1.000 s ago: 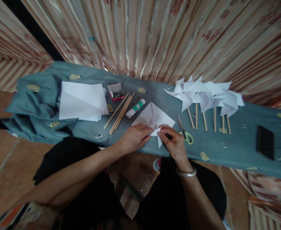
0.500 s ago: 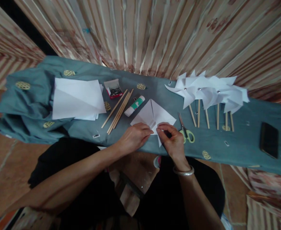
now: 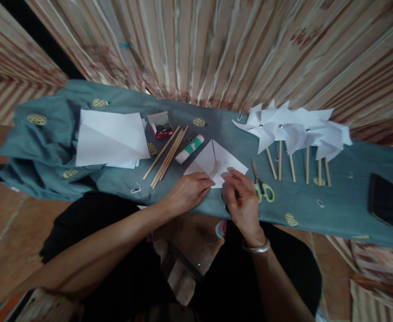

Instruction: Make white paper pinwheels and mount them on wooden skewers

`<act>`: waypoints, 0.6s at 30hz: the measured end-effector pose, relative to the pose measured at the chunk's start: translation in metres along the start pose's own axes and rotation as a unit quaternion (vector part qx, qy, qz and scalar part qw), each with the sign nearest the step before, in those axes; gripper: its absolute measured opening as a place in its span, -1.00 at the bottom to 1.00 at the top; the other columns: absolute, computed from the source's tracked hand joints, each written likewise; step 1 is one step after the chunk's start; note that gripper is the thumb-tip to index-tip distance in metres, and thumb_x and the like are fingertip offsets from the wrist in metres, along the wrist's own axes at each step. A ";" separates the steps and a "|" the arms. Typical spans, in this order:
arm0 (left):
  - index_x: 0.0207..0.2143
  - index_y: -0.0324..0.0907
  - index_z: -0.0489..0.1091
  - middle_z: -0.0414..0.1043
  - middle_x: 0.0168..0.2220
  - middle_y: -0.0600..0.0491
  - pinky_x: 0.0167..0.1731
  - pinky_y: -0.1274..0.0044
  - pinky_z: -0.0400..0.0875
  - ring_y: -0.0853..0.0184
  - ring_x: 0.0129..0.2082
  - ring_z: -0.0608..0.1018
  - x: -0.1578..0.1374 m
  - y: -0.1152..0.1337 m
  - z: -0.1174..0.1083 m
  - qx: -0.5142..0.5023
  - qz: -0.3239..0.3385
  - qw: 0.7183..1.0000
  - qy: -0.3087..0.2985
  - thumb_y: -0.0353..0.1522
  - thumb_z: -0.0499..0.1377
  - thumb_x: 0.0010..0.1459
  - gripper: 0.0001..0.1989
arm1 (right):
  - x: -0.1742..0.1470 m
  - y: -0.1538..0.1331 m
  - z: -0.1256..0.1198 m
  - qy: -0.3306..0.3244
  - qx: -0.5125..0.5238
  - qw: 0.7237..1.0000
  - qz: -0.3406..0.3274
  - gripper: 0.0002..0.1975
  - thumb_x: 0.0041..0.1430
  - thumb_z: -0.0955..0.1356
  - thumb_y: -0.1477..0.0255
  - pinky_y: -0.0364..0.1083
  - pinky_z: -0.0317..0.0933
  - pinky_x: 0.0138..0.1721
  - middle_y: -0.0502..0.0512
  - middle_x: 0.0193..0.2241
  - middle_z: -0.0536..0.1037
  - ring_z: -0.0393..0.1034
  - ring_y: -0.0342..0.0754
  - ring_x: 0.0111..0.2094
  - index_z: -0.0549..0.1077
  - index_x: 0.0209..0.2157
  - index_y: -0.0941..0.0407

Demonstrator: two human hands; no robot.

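Note:
A folded white paper square [image 3: 213, 160] with slits lies in front of me, one corner pointing away. At its lower left edge, my left hand [image 3: 192, 190] is closed, fingertips pinching the paper. My right hand [image 3: 241, 197], with a bangle at the wrist, is curled at the lower right edge with thumb and fingers about the paper; its fingertips are slightly blurred. Just right of that hand lie green-handled scissors [image 3: 264, 188], blades pointing away. A glue stick [image 3: 190, 149] with a green label rests beyond my left hand.
Several wooden sticks [image 3: 167, 158] lie left of the glue stick, near an open small box [image 3: 162, 125] of dark metal bits. A stack of white paper [image 3: 112, 138] is farther left. Several white pinwheels [image 3: 297, 127] on sticks overlap at right. A phone [image 3: 382, 199] lies far right on the green cloth [image 3: 333, 210].
The pointed paper flap that hung below my right hand no longer shows. My right hand has shifted slightly down and its fingers have moved; my left hand stays in place.

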State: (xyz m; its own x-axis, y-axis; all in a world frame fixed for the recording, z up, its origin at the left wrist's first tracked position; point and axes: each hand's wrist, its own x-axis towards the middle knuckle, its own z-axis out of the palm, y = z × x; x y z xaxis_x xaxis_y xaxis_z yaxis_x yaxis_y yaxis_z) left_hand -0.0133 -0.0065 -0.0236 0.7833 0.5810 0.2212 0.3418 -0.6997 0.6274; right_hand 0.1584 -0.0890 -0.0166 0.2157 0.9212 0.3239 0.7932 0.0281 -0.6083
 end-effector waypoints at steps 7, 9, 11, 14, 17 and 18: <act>-0.18 -0.23 0.52 0.55 -0.23 -0.03 -0.14 0.49 0.49 0.29 -0.20 0.59 0.001 -0.001 0.002 -0.002 -0.015 1.000 -0.002 -0.46 0.07 0.26 -0.77 | -0.003 0.002 0.003 -0.007 -0.060 0.997 -0.057 -0.70 0.32 0.22 0.48 0.20 0.23 0.15 0.19 0.15 0.40 0.26 0.08 0.16 0.52 -0.04 0.07; -0.17 -0.22 0.52 0.55 -0.24 -0.02 -0.14 0.49 0.49 0.29 -0.20 0.59 0.002 -0.001 0.001 -0.006 -0.019 1.000 -0.001 -0.47 0.07 0.25 -0.77 | -0.003 0.002 0.004 -0.011 -0.062 0.996 -0.066 -0.69 0.32 0.21 0.49 0.20 0.23 0.16 0.19 0.17 0.38 0.23 0.08 0.18 0.51 -0.02 0.06; -0.17 -0.21 0.52 0.55 -0.24 -0.02 -0.14 0.50 0.49 0.30 -0.20 0.59 0.002 0.000 0.000 -0.008 -0.023 1.000 -0.002 -0.47 0.07 0.25 -0.77 | -0.003 0.002 0.004 -0.013 -0.064 0.995 -0.072 -0.67 0.32 0.21 0.51 0.21 0.23 0.16 0.19 0.18 0.37 0.22 0.09 0.18 0.51 -0.01 0.06; -0.18 -0.21 0.53 0.55 -0.24 -0.02 -0.15 0.51 0.49 0.30 -0.20 0.59 0.003 0.001 -0.002 -0.005 -0.023 1.000 -0.007 -0.48 0.08 0.24 -0.77 | -0.003 0.001 0.005 -0.014 -0.063 0.995 -0.080 -0.66 0.32 0.20 0.52 0.22 0.22 0.17 0.18 0.18 0.36 0.21 0.10 0.20 0.50 0.00 0.04; -0.19 -0.22 0.53 0.55 -0.24 -0.02 -0.16 0.50 0.49 0.30 -0.21 0.59 0.003 0.001 -0.002 0.004 -0.021 1.000 -0.012 -0.48 0.08 0.24 -0.77 | -0.003 0.002 0.006 -0.014 -0.060 0.994 -0.086 -0.65 0.31 0.20 0.54 0.22 0.21 0.17 0.19 0.19 0.36 0.21 0.09 0.20 0.49 0.01 0.06; -0.18 -0.21 0.53 0.55 -0.24 -0.01 -0.16 0.51 0.49 0.30 -0.21 0.59 0.003 0.001 -0.002 0.007 -0.020 1.000 -0.012 -0.48 0.08 0.24 -0.77 | -0.003 0.002 0.007 -0.014 -0.062 0.994 -0.088 -0.65 0.31 0.20 0.54 0.22 0.22 0.17 0.21 0.19 0.36 0.21 0.09 0.20 0.50 0.01 0.08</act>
State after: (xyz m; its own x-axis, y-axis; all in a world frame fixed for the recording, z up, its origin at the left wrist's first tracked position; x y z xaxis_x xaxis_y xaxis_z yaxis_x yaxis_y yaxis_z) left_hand -0.0117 -0.0044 -0.0205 0.7808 0.5990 0.1775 0.3810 -0.6817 0.6246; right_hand 0.1556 -0.0893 -0.0238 0.0517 0.9168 0.3959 0.8815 0.1444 -0.4496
